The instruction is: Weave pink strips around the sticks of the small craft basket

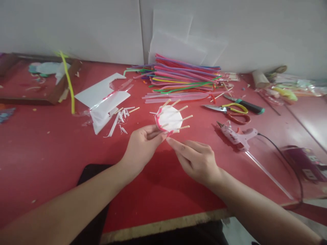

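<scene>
A round white disc (pixel 174 118) with several short wooden sticks standing up around its rim is held above the red table. A bright pink pipe cleaner (pixel 157 119) runs along the disc's left and near edge, woven about the sticks. My left hand (pixel 141 144) grips the disc at its near left side, thumb on the near edge. At that near edge, the fingertips of my right hand (pixel 195 158) are closed on the pink pipe cleaner, close to my left thumb. My fingers partly hide the underside of the disc and the pipe cleaner's end.
Behind lies a pile of coloured pipe cleaners (pixel 184 76). At right are scissors (pixel 230 110), a cutter knife (pixel 250 106) and a corded glue gun (pixel 236 136). White board (pixel 99 97) and scraps (pixel 119 122) lie left, near a brown tray (pixel 51 98). A dark flat object (pixel 89 175) sits under my left forearm.
</scene>
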{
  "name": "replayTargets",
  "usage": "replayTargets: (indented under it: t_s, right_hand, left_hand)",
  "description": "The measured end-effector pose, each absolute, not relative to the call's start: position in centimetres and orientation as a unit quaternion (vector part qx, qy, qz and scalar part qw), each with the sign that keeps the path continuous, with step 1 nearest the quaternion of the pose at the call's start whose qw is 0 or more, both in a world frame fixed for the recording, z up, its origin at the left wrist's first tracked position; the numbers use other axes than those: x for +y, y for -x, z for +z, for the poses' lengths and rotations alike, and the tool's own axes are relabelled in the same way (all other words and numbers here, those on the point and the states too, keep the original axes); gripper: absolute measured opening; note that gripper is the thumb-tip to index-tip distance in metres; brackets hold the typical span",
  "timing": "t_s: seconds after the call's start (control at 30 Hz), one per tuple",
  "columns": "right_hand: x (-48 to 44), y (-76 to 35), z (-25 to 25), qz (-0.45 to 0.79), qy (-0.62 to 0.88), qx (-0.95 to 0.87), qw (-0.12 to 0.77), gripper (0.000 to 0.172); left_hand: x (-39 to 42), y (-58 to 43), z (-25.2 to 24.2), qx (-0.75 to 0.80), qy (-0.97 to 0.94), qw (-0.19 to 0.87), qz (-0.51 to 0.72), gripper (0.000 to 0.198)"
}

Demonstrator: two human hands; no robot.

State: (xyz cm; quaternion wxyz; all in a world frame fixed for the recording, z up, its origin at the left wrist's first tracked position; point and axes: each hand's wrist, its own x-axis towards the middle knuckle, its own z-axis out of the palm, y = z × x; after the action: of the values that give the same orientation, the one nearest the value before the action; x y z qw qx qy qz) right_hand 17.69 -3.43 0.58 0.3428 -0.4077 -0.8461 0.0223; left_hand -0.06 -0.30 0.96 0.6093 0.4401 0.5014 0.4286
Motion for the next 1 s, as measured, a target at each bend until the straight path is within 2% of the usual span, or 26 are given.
replayTargets:
  t_s: [0.2, 0.33, 0.47, 0.53, 0.67, 0.8, 1.0]
  right_hand:
    - [-2.7, -17.7, 0.3, 0.06, 0.41, -0.84, 0.349, 0.03]
    - [-2.5, -17.6, 0.4, 0.142, 0.449, -0.799, 0.374, 0.024]
    - [-2.8, -17.0, 0.7, 0.389, 0.514, -0.661, 0.383, 0.013]
    - [-2.8, -16.6, 0.8, 0.534, 0.497, -0.551, 0.406, 0.01]
    - [-2.6, -16.2, 1.2, 0.736, 0.406, -0.333, 0.428, 0.018]
    - [-2.3, -16.1, 1.6, 0.79, 0.394, -0.24, 0.403, 0.025]
    - [-2.2, -16.4, 1.2, 0.776, 0.429, -0.226, 0.403, 0.031]
  left_hand:
    - [0.0, -0.2, 0.5, 0.448, -0.322, 0.701, 0.453, 0.005]
    - [-0.1, -0.2, 0.8, 0.455, -0.349, 0.676, 0.463, 0.007]
    - [-0.5, -0.3, 1.2, 0.492, -0.439, 0.602, 0.451, 0.013]
    - [-0.6, -0.2, 1.3, 0.494, -0.463, 0.582, 0.45, 0.014]
    - [-0.7, -0.2, 1.4, 0.492, -0.484, 0.56, 0.458, 0.01]
    - [-0.8, -0.3, 1.5, 0.48, -0.502, 0.55, 0.463, 0.006]
    - [-1.0, -0.5, 1.8, 0.476, -0.517, 0.541, 0.462, 0.007]
